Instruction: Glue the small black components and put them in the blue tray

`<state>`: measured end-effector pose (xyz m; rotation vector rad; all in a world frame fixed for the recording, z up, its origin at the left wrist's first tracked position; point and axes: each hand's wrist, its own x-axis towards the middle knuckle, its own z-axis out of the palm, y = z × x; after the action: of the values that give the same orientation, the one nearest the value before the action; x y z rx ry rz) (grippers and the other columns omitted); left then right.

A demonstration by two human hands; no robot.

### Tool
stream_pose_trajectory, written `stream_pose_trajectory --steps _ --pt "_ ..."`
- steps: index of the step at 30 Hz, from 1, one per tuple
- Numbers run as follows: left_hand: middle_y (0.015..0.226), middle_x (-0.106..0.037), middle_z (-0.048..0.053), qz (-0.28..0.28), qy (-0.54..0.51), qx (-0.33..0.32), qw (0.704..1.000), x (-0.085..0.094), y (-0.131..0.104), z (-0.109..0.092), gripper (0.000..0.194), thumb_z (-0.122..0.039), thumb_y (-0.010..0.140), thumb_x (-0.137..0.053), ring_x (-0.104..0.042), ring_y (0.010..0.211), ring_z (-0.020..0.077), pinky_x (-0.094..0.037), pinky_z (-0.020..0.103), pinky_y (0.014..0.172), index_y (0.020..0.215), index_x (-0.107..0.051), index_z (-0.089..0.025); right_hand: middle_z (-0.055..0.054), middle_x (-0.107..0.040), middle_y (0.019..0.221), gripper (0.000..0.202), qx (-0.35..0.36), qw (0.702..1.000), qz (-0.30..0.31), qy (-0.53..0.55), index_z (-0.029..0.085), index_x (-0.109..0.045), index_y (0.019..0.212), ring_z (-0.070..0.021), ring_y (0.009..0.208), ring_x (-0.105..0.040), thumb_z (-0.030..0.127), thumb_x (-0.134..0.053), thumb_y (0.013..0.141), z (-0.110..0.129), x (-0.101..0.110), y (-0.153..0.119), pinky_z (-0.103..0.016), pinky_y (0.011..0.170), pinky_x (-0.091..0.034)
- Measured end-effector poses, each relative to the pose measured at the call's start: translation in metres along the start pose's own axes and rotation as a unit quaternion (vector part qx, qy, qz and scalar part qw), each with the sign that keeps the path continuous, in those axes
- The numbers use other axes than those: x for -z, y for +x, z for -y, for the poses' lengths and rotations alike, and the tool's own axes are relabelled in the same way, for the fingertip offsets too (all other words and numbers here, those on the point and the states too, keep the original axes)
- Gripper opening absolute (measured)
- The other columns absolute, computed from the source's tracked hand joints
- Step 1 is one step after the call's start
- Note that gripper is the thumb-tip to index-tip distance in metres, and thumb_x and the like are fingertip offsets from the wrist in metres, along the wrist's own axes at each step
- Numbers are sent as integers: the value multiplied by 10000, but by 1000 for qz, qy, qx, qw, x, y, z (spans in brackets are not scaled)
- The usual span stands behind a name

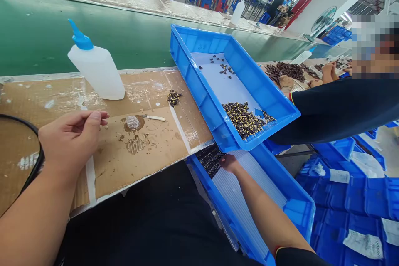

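Note:
My left hand (73, 139) hovers over the cardboard-covered bench, thumb pressed to the fingertips; whatever it pinches, if anything, is too small to make out. Down in the lower blue bin (307, 212), my right hand (229, 163) curls at the edge of rows of small black parts (210, 160), its fingertips hidden. The upper blue bin (264, 79) rests tilted on the bench edge, with a heap of black and yellow parts (246, 120) inside. A small pile of similar parts (173, 98) lies beside a clear lump (133, 122) and a thin white-handled tool (155, 118).
A white squeeze bottle (98, 70) with a blue spout stands behind my left hand. A black cable (39, 162) curves at the left. Beyond the bench runs a green belt (140, 37). At the right, a co-worker's sleeve (349, 112) reaches close; stacked blue bins (336, 199) stand below.

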<state>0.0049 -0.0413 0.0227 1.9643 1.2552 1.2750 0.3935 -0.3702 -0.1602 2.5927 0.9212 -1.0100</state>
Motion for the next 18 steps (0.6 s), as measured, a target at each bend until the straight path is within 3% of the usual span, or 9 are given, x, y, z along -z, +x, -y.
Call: stream_pose_trajectory --steps 7,12,15,18 --pt "904 -837 70 3 6 -4 1000 0 0 0 299 -375 932 -691 -786 794 210 -655 331 774 1021 -852 -139 -96 -701 1262 308 -28 1000 12 6 168 -688 1266 -231 1080 -712 406 -690 1070 8 7 -11 -432 948 -632" --pt "905 -837 50 1 -4 -11 1000 2 0 6 255 -348 926 -705 -787 826 209 -645 326 801 1005 -852 -155 -90 -712 1235 303 -16 999 27 35 162 -691 1245 -221 1055 -718 408 -695 1068 17 29 -36 -422 930 -637" --pt "948 -838 53 10 -18 -9 1000 4 1 11 236 -339 921 -713 -786 861 212 -633 325 836 1002 -842 -159 -98 -765 993 239 36 995 65 67 119 -737 1026 -195 869 -752 344 -669 1070 28 49 -71 -338 796 -632" --pt "968 -836 51 13 -17 -24 999 5 3 12 216 -339 920 -717 -775 860 207 -618 323 847 986 -832 -169 -66 -792 862 239 147 971 148 117 157 -758 895 -179 770 -780 302 -646 1049 54 68 -116 -240 637 -585"
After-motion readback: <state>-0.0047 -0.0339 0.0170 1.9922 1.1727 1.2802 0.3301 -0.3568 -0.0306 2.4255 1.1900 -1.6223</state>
